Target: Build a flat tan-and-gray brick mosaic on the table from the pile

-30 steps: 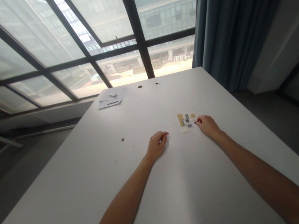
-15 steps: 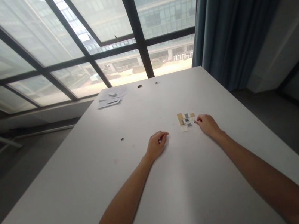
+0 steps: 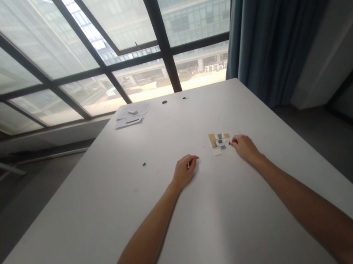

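Observation:
My right hand [image 3: 244, 145] rests at the right edge of a group of small flat tiles, with thumb and finger pinched at a tiny dark piece [image 3: 230, 143]. The group includes yellow-gold squares [image 3: 211, 137], a dark grey square [image 3: 222, 147] and a pale cream square [image 3: 217, 152]. Left of them, my left hand [image 3: 185, 169] lies on the white table with its fingertips pressed together. Whatever it may hold is too small to make out.
A small dark object [image 3: 144, 164] lies on the white table [image 3: 169, 128] to the left. Papers [image 3: 129, 121] sit at the far left corner, near a round dark hole [image 3: 164, 102]. Windows stand beyond the table, and a blue curtain [image 3: 258, 38] hangs at the right.

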`<state>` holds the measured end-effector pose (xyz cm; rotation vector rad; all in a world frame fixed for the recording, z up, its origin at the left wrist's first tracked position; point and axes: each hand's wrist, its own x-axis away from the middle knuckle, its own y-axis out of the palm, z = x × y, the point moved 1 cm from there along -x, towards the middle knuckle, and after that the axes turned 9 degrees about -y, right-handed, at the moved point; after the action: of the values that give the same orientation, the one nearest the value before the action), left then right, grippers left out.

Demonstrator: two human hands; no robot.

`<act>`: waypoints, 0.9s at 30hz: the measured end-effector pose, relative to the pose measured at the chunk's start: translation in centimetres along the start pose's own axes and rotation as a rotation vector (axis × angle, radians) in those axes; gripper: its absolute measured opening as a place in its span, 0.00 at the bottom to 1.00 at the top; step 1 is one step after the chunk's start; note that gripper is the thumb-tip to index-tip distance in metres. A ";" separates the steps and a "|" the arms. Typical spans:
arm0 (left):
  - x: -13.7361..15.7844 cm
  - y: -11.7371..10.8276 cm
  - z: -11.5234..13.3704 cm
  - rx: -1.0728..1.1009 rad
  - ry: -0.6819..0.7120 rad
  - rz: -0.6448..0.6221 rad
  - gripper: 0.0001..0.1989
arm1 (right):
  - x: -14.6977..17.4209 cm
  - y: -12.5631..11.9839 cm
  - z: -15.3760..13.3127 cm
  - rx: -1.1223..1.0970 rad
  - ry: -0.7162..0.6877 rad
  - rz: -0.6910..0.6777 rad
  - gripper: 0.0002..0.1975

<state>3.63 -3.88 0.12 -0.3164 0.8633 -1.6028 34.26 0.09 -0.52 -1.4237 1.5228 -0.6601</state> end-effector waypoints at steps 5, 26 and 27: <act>0.0 0.1 -0.1 0.005 0.001 -0.001 0.13 | 0.3 -1.6 -2.1 0.047 0.029 0.141 0.14; 0.1 0.2 0.1 0.024 0.028 -0.013 0.11 | 6.9 2.8 -12.6 -0.048 -0.600 -0.222 0.14; 0.1 0.2 0.0 0.023 0.027 -0.014 0.11 | 6.9 2.8 -12.7 -0.038 -0.611 -0.252 0.14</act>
<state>3.73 -3.95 -0.03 -0.2856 0.8646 -1.6325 22.37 -8.58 0.78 -1.6685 0.8911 -0.2937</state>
